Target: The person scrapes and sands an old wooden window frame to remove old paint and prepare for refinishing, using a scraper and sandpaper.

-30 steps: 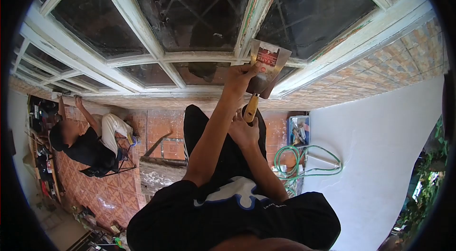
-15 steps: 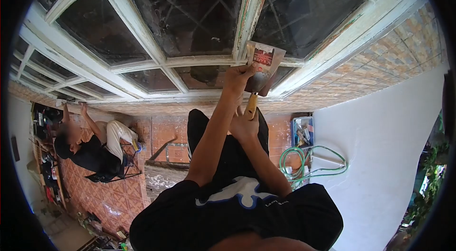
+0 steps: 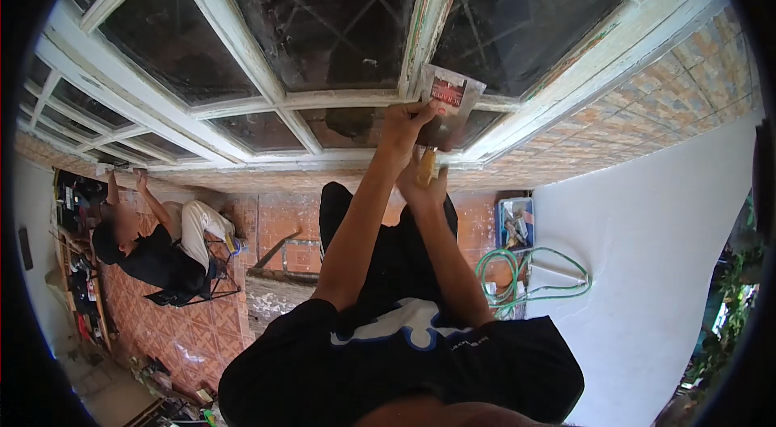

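A wide-bladed scraper (image 3: 454, 113) with a printed red label on its blade is held up against the white window frame (image 3: 339, 101), whose paint is worn and chipped. My left hand (image 3: 401, 129) pinches the left side of the blade, thumb over the label's edge. Lower down, my right hand (image 3: 422, 188) is closed around the yellowish wooden handle (image 3: 427, 167). The blade's upper edge lies near the junction of a vertical bar and the lower crossbar. Dark glass panes (image 3: 501, 31) surround it.
To the left, another person (image 3: 162, 257) sits on a folding chair with hands raised to the window's lower frame. A blue bin (image 3: 515, 222) of tools and a coiled green hose (image 3: 493, 291) are at right, by the white wall (image 3: 638, 225). A weathered wooden piece (image 3: 271, 298) lies left.
The scraper has shifted slightly upward, with both hands moving along with it. My right hand has moved up a little on or with the handle.
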`<state>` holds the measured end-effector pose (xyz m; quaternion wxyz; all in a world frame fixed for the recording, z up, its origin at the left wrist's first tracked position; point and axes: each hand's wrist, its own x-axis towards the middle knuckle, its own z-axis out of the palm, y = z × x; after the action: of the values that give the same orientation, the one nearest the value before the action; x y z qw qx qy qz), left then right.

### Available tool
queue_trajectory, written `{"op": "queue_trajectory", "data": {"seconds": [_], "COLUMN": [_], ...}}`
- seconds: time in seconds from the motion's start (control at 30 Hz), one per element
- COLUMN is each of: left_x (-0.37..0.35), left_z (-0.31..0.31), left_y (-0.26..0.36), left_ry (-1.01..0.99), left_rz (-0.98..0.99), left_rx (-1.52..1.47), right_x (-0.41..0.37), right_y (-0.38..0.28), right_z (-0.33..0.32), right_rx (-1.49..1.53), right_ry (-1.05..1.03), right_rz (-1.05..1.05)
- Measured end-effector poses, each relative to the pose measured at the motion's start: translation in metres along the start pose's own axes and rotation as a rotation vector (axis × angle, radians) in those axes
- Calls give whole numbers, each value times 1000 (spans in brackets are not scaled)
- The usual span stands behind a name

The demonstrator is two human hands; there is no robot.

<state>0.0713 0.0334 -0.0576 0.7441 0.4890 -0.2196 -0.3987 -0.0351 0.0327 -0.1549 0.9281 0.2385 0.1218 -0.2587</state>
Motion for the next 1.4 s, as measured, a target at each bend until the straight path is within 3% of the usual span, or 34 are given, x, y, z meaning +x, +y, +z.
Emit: {"op": "queue_trajectory", "data": {"seconds": [0.03,0.07,0.17,0.2,0.4,0.47,0.53,0.6,0.7,0.77,0.83,0.87,0.97,1.0,1.1,1.2,1.3,1.4], "left_x": [0,1,3,4,4,4,8,9,13,13,13,10,23,19,22,28,27,27], "left_z": [-1,-5,-5,-5,-4,-4,-5,-8,-11,-9,-7,-7,-16,-13,-11,-10,-1,-1], "left_y": [0,1,2,0,1,4,-3,-10,-10,-5,-1,-1,-17,-9,-8,-11,25,15], "left_ry": [11,-22,-40,-41,-58,-53,-57,-55,-43,-47,-57,-60,-70,-61,-60,-44,-89,-79], "left_rz": [-39,-44,48,59,59,45,57,75,113,123,100,87,164,162,105,166,164,221], "left_rx": [-23,-32,79,56,40,101,53,49,96,118,126,131,199,161,153,151,236,196], "right_x": [2,-8,-23,-29,-30,-13,-4,0,-13,-3,12,41,14,7,19,42,19,21], "right_y": [8,18,9,10,3,1,4,15,14,0,2,-16,-5,-5,-14,-19,9,-12], "right_z": [17,28,-16,-10,-37,-10,8,16,-11,-17,28,0,-1,-9,-4,27,50,17], "right_rx": [20,-56,-117,-52,-18,600,597,-19,-19,-7,3,35,-130,-121,-165,53,-223,-240], "right_ry": [-151,65,-92,195,157,27,-32,-6,201,96,-35,-139,19,-235,150,-129,-157,-83], "right_rz": [80,31,16,-40,-65,288,327,59,-91,-55,9,-22,-61,-5,-125,9,-48,-69]}}
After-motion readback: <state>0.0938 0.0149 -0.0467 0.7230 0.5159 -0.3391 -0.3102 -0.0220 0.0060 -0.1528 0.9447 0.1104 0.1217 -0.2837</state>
